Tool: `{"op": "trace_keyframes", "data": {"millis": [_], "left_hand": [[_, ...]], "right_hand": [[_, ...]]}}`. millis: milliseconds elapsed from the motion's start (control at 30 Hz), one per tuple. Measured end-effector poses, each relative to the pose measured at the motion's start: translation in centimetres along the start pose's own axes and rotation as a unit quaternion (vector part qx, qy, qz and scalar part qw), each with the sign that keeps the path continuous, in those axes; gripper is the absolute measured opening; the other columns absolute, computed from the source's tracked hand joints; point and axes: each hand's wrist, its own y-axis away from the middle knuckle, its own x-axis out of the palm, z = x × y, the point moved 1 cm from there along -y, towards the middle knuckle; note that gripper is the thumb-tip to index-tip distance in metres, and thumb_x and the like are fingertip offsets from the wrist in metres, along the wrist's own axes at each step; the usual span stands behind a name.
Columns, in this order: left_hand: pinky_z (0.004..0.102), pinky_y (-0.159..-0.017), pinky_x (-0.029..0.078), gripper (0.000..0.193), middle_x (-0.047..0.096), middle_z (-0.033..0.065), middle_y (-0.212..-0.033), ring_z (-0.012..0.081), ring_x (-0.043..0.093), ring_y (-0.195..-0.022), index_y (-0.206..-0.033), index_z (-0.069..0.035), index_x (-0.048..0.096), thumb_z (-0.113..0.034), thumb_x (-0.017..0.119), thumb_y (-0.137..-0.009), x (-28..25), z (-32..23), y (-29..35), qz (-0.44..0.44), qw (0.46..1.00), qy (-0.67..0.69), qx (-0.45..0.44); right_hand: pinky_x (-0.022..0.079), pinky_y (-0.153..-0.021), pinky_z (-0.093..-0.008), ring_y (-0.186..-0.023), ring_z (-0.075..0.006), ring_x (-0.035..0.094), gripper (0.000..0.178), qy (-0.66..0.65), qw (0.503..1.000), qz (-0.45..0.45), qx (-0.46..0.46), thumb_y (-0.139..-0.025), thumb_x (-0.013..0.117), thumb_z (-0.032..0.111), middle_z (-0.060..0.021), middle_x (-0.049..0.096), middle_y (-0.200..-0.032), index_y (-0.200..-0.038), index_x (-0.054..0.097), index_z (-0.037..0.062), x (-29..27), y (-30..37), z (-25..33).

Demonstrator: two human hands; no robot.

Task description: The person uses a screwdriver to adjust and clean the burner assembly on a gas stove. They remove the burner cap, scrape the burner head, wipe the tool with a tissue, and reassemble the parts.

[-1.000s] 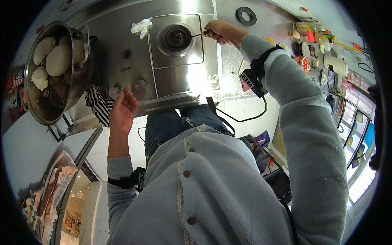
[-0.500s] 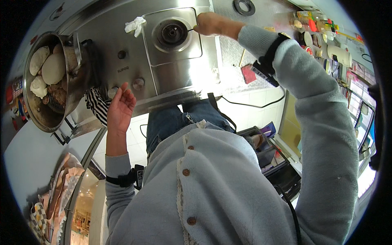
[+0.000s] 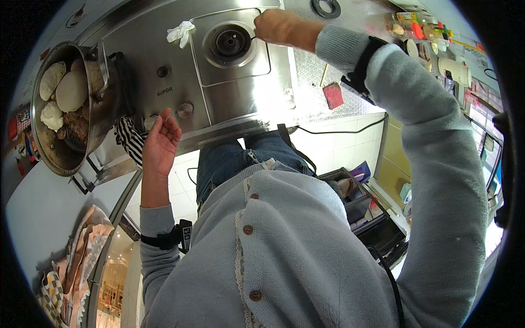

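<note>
My right hand point(image 3: 275, 27) is closed at the right edge of the gas burner point(image 3: 231, 44). Between it and the burner shows the short tip of a thin dark rod point(image 3: 253, 38); the rest of it is hidden in the fist. The burner is a dark round head in a steel ring, without a pan support on it. My left hand point(image 3: 162, 139) hovers palm up by the front of the steel stove point(image 3: 235, 101), fingers apart and a little bent, holding nothing. Close by are a control knob point(image 3: 185, 110) and a black-and-white striped cloth point(image 3: 129, 141).
A large steel pot point(image 3: 97, 109) with pale, rounded food and brown pieces stands left. White crumpled tissue point(image 3: 181, 34) lies left of the burner. Right of the stove are a black ring point(image 3: 326, 7), a red cloth-like pad point(image 3: 332, 95), a thin stick point(image 3: 324, 75) and several jars point(image 3: 411, 50).
My right hand has shifted slightly left and down toward the burner, and its forearm has turned a little. My left hand stays nearly where it was.
</note>
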Motion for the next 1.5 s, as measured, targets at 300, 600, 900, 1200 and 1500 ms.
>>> {"op": "trace_keyframes", "data": {"millis": [300, 600, 900, 1200, 1500], "left_hand": [[0.0277, -0.082, 0.053, 0.032, 0.065, 0.0030, -0.096, 0.0121, 0.062, -0.088, -0.123, -0.005, 0.058, -0.024, 0.055, -0.098, -1.0, 0.1, 0.2, 0.007, 1.000, 0.005, -0.006], [0.0287, -0.084, 0.053, 0.032, 0.064, 0.0043, -0.097, 0.0130, 0.061, -0.088, -0.127, -0.004, 0.055, -0.021, 0.051, -0.100, -0.9, -0.1, 0.2, 0.012, 1.000, 0.013, -0.010], [0.0282, -0.084, 0.053, 0.033, 0.063, 0.0046, -0.099, 0.0126, 0.061, -0.089, -0.127, -0.004, 0.055, -0.021, 0.051, -0.100, -1.2, 0.3, 0.5, 0.000, 1.000, 0.019, -0.001], [0.0277, -0.084, 0.053, 0.034, 0.064, 0.0053, -0.102, 0.0128, 0.062, -0.094, -0.127, -0.005, 0.055, -0.023, 0.053, -0.099, -2.1, 0.3, 0.0, 0.016, 0.999, 0.049, 0.013], [0.0276, -0.084, 0.052, 0.032, 0.065, 0.0036, -0.098, 0.0124, 0.062, -0.089, -0.124, -0.005, 0.058, -0.024, 0.054, -0.099, -4.3, -0.2, 0.9, -0.010, 0.998, 0.055, 0.033]], "right_hand": [[0.053, -0.072, -0.0432, -0.081, -0.0316, 0.067, 0.021, -0.288, 0.942, -0.170, 0.012, -0.085, 0.058, 0.023, -0.0176, 0.067, -0.083, -0.085, 0.066, 0.0038, 1.8, 0.1, -2.1], [0.055, -0.071, -0.0421, -0.081, -0.0304, 0.069, 0.018, -0.202, 0.975, -0.093, 0.021, -0.085, 0.059, 0.021, -0.0122, 0.070, -0.086, -0.081, 0.071, 0.0088, 0.4, -0.3, -1.1], [0.056, -0.073, -0.0388, -0.084, -0.0302, 0.070, 0.017, -0.036, 0.998, -0.024, -0.053, -0.086, 0.058, 0.014, -0.0163, 0.070, -0.086, -0.083, 0.071, 0.0027, -0.3, 0.5, 0.5], [0.054, -0.065, -0.0401, -0.073, -0.0245, 0.069, 0.019, -0.412, 0.906, 0.049, 0.087, -0.086, 0.055, 0.012, -0.0147, 0.068, -0.077, -0.078, 0.069, 0.0037, 2.1, -4.4, -1.7], [0.049, -0.054, -0.0341, -0.062, -0.0211, 0.063, 0.031, -0.273, 0.940, -0.095, 0.183, -0.093, 0.058, 0.034, -0.0094, 0.062, -0.077, -0.101, 0.060, 0.0035, 1.1, 0.2, -2.3]]}}
